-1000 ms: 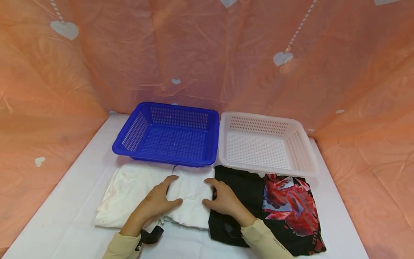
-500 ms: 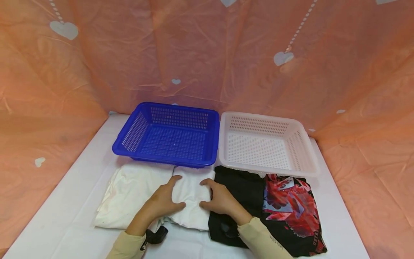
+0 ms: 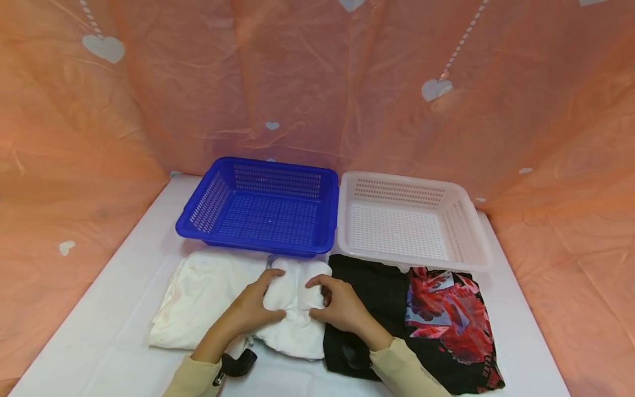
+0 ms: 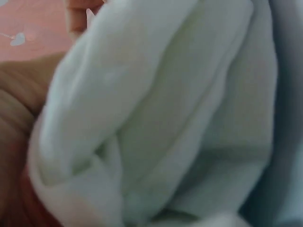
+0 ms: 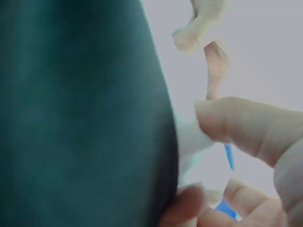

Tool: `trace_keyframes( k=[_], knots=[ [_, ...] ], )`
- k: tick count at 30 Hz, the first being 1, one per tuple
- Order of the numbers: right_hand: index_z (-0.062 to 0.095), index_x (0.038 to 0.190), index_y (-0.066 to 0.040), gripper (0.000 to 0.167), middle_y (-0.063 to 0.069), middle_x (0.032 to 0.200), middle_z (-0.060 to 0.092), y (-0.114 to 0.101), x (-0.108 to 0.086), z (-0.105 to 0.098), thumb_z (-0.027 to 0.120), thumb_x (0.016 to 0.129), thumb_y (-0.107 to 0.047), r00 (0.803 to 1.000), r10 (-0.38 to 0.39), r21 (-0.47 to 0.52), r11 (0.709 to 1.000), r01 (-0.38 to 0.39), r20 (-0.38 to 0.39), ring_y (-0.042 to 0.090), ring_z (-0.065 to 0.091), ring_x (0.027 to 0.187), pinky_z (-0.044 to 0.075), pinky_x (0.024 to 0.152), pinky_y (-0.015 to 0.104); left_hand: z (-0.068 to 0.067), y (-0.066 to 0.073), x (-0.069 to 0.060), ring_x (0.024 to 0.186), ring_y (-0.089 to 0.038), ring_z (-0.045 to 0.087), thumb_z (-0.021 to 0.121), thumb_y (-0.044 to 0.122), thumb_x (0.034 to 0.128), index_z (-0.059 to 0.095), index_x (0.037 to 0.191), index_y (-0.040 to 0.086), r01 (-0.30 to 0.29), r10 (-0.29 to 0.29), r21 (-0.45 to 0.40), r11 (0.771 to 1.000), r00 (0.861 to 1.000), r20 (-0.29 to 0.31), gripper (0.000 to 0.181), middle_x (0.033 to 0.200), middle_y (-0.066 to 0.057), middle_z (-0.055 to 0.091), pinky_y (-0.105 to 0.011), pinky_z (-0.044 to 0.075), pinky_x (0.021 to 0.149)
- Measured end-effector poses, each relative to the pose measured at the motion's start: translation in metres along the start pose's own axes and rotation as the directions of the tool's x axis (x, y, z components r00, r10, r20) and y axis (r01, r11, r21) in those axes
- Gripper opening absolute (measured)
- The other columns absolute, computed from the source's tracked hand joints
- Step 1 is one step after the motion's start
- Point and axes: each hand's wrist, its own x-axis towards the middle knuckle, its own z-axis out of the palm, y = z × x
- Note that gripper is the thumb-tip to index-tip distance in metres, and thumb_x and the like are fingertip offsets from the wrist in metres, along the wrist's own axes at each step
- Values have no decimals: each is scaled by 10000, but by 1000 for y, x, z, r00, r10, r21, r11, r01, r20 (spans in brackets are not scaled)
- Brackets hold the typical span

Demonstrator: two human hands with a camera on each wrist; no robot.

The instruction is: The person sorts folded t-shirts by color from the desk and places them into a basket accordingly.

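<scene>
A folded white garment [image 3: 295, 331] lies on the table, its upper half bunched into two puffs with a crease between them. My left hand [image 3: 253, 309] grips its left side, thumb nearest me, and my right hand [image 3: 342, 306] grips the right side. In the left wrist view, thick white folds [image 4: 123, 94] fill the picture beside the palm. The right wrist view has my right thumb [image 5: 241, 123] pressing the white cloth, with fingers curled underneath. Some fingertips are hidden below the fabric. Which garment it is, I cannot tell.
Left of it lies a cream-white folded garment [image 3: 203, 295]; to the right, a black folded garment [image 3: 369, 275] and a black one with a red print [image 3: 448, 320]. Behind stand a blue basket [image 3: 265, 248] and a white basket [image 3: 412, 259]. An orange curtain [image 3: 307, 82] encloses the table.
Both hands have come closer together and now squeeze the white garment from its sides. Its flat top has risen into puffs with a central crease.
</scene>
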Motion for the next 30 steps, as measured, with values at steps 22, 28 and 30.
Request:
trace_keyframes(
  k=[22,28,30],
  knots=[
    [507,1280,-100,548,166,1180,527,-38,-18,-33,713,793,42,972,-197,379,896,233,-131,150,640,876,570,719,272,-28,29,-25,904,-137,657,705,-70,791,302,1446,122,-328,269,-479,814,944,-190,793,1188,-249,571,-324,572,713],
    [459,1355,-94,631,213,1270,500,-42,-11,-43,717,796,48,968,-195,445,861,247,-160,207,627,950,571,740,288,-40,45,-20,954,-108,626,720,-111,755,343,1432,101,-411,295,-405,817,901,-319,803,1176,-140,570,-264,548,755],
    [473,1340,-85,620,225,1247,521,-44,-7,-47,716,788,61,970,-182,465,853,237,-161,204,619,958,567,748,285,-44,49,-17,962,-101,621,724,-111,752,355,1426,103,-415,293,-388,823,895,-336,798,1172,-112,571,-251,543,762]
  ],
)
